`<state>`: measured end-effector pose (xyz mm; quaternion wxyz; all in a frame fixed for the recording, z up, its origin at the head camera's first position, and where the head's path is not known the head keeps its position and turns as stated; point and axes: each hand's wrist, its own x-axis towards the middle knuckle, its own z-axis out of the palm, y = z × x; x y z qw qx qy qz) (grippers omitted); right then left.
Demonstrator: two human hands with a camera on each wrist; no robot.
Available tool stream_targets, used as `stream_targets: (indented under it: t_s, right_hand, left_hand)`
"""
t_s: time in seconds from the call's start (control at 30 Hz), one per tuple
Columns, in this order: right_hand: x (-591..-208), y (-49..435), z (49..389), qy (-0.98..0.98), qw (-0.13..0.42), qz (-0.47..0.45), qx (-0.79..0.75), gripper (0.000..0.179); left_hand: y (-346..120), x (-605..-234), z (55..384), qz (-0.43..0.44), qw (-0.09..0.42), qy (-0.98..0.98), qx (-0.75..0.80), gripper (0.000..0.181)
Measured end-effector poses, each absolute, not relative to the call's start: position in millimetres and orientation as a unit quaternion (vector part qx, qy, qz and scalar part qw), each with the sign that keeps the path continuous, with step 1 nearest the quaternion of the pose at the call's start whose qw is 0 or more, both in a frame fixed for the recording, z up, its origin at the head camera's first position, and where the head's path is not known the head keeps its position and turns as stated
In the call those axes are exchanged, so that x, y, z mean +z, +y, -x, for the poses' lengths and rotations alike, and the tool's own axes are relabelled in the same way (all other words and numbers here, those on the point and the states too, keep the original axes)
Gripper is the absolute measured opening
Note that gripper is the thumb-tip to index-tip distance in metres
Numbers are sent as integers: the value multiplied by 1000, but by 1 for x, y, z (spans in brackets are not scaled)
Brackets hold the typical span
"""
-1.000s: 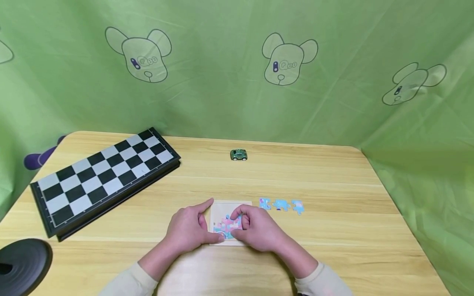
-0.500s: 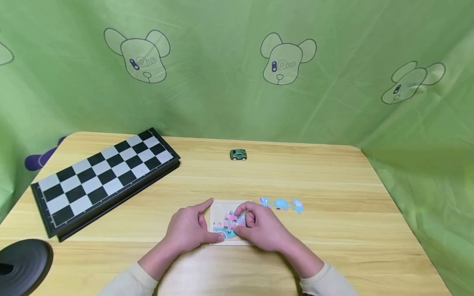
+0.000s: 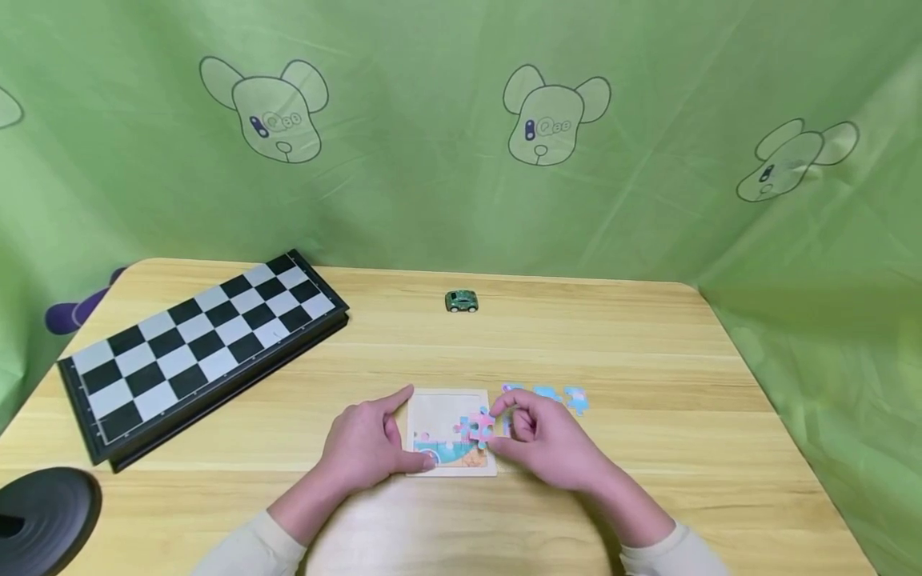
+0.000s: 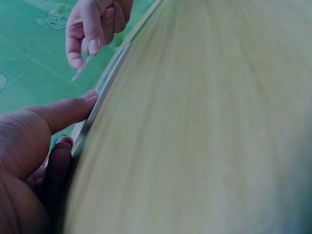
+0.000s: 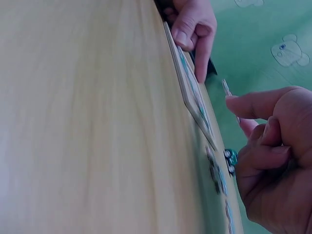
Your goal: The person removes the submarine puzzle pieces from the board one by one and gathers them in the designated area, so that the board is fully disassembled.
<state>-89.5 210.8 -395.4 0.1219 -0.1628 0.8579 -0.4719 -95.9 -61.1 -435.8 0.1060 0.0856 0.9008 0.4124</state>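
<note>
A square wooden jigsaw tray (image 3: 441, 408) lies in front of me in the head view, its bottom row filled with blue and sandy pieces. My left hand (image 3: 363, 444) holds the tray's left side, thumb on the lower left corner and index finger stretched to the upper left one. Between thumb and index finger, my right hand (image 3: 551, 440) pinches a pink and blue jigsaw piece (image 3: 481, 426) over the tray's right side. Seen edge-on in the left wrist view, that piece (image 4: 82, 68) is tilted and raised off the tray. The right hand's other fingers are curled in.
Several loose jigsaw pieces (image 3: 576, 400) lie right of the tray, partly behind the right hand. A small green toy car (image 3: 461, 301) stands farther back. A folded chessboard (image 3: 202, 344) sits at the left, with a black round object (image 3: 54, 512) in the lower left corner.
My right hand has lifted the pink piece from the tray's middle and moved it to the right, baring more of the tray's floor. The left hand has stayed put.
</note>
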Motion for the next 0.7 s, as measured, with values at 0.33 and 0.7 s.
stream_targets:
  t_s: [0.33, 0.7]
  right_hand:
    - [-396, 242, 87, 866, 106, 165, -461, 26]
    - [-401, 270, 85, 874, 89, 176, -444, 27]
  left_hand:
    - [-61, -436, 96, -87, 106, 900, 414, 103]
    - [-61, -436, 96, -85, 106, 901, 412, 103]
